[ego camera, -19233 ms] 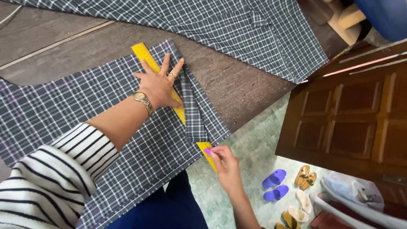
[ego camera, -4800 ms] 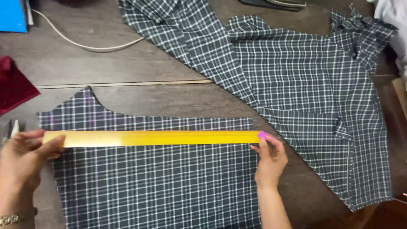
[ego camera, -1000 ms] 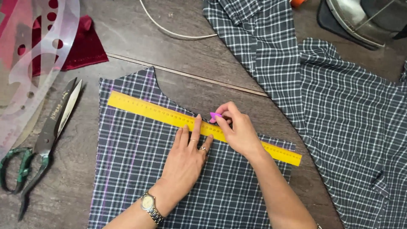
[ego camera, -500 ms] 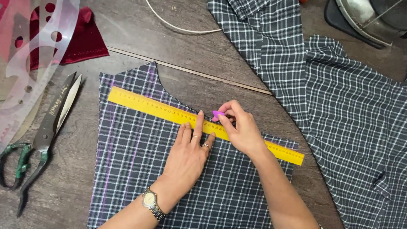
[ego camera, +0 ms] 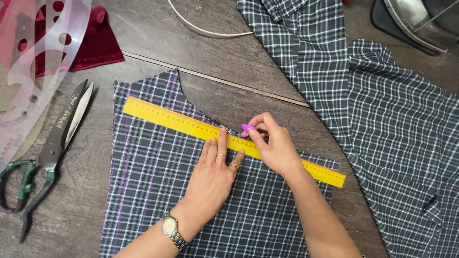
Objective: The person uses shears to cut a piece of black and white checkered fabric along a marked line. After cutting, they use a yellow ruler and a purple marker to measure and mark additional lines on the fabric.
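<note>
The left hand (ego camera: 213,177) lies flat, fingers spread, and presses on the yellow ruler (ego camera: 181,125), which rests on the cut piece of checked fabric (ego camera: 153,191) in the middle of the wooden table (ego camera: 229,95). The ruler runs slantwise from about 10 o'clock to 4 o'clock across the upper edge of this piece. The right hand (ego camera: 272,145) is just beside the left one, at its 2 o'clock, and its fingers pinch a small pink chalk (ego camera: 247,129) at the upper edge of the ruler. At 9 o'clock lie large scissors (ego camera: 52,148) with green handles. At 10 o'clock are a clear curve template (ego camera: 43,62) and dark red cloth (ego camera: 98,40). A larger checked cloth (ego camera: 382,119) spreads at 2 o'clock.
</note>
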